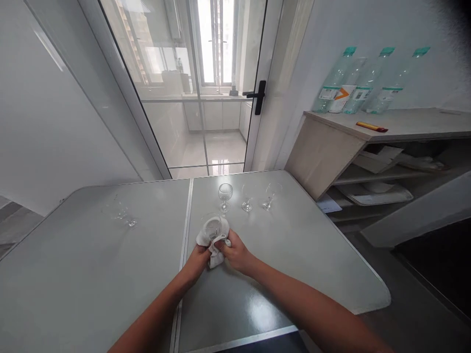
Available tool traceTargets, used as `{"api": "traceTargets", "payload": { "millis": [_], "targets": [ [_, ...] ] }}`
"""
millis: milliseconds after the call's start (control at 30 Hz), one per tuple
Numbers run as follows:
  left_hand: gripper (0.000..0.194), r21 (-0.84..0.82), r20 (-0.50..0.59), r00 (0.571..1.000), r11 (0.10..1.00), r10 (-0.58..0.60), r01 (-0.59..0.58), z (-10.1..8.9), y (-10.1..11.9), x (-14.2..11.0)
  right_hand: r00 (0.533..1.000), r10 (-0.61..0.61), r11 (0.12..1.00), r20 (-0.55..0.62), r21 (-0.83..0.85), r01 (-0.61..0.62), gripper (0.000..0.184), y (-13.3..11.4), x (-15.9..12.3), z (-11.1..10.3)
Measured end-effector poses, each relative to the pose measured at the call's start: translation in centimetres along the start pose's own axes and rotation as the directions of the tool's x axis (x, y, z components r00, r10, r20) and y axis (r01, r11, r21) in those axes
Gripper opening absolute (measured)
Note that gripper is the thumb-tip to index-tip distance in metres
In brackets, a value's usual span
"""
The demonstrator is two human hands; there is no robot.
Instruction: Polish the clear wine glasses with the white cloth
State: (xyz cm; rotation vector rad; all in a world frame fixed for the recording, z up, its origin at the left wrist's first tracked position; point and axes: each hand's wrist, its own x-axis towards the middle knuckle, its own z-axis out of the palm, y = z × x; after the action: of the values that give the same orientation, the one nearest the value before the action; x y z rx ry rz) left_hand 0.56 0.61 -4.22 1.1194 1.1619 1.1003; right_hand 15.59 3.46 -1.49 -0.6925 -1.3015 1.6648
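A clear stemmed glass [212,228] is held over the table, with a white cloth [225,225] bunched around its bowl and hanging below. My left hand [199,256] is closed on the glass through the cloth, from the left side. On the right, my right hand [236,252] grips the cloth against the same glass, thumb pressed inward. Cloth and fingers hide most of the stem and foot. Just beyond my hands, three stemmed glasses stand in a row: a left one [225,194], a middle one [247,205] and a right one [268,203].
Another clear glass [130,222] is on the left half of the grey table [147,274], which a pale seam divides. Several plastic bottles [358,95] and a yellow-red packet [371,127] sit on the shelf unit [327,142] at right. A glazed door with a black handle [260,97] is behind.
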Motion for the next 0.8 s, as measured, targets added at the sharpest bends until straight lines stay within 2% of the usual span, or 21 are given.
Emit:
{"api": "traceTargets", "payload": {
  "millis": [133, 233, 300, 400, 533, 633, 733, 767, 800],
  "targets": [
    [0.061, 0.006, -0.033, 0.998, 0.999, 0.047, -0.047, -0.4, 0.6, 0.2, 0.996, -0.084, 0.979, 0.025, -0.184, 0.088, 0.035, -0.6, 0.5, -0.6],
    [0.066, 0.047, -0.085, 0.976, 0.979, 0.202, -0.199, -1.1, 2.0, 0.2, 0.992, -0.111, 0.961, -0.064, -0.261, 0.091, 0.034, -1.0, 0.9, -1.2],
    [0.064, 0.063, -0.098, 0.950, 0.955, 0.295, -0.290, -1.4, 2.8, 0.0, 0.994, -0.074, 0.958, -0.078, -0.284, 0.049, 0.041, -0.8, 1.0, -1.6],
    [0.059, 0.010, -0.061, 0.946, 0.948, 0.318, -0.318, -1.6, 2.8, -0.2, 0.995, 0.075, 0.969, 0.069, -0.240, -0.056, 0.048, -0.3, 1.0, -1.6],
    [0.061, -0.103, -0.069, 0.958, 0.954, 0.277, -0.283, -1.6, 1.8, -0.3, 0.937, 0.264, 0.965, 0.228, -0.059, -0.257, 0.049, -0.3, 0.7, -1.4],
    [0.063, -0.143, -0.053, 0.954, 0.943, 0.295, -0.299, -1.5, 1.5, -0.5, 0.869, 0.350, 0.918, 0.350, 0.057, -0.393, 0.049, -1.2, 0.5, -1.6],
    [0.067, -0.238, 0.020, 0.958, 0.932, 0.287, -0.274, -1.1, 1.7, -0.8, 0.777, 0.423, 0.855, 0.467, 0.077, -0.512, 0.052, -1.9, 0.5, -2.3],
    [0.068, -0.263, 0.033, 0.959, 0.928, 0.283, -0.265, -1.0, 1.8, -0.8, 0.759, 0.433, 0.844, 0.486, 0.076, -0.530, 0.052, -2.0, 0.5, -2.5],
    [0.068, -0.274, 0.032, 0.958, 0.924, 0.285, -0.266, -1.0, 1.9, -0.7, 0.762, 0.427, 0.851, 0.487, 0.069, -0.520, 0.052, -2.0, 0.5, -2.6]
  ]
}}
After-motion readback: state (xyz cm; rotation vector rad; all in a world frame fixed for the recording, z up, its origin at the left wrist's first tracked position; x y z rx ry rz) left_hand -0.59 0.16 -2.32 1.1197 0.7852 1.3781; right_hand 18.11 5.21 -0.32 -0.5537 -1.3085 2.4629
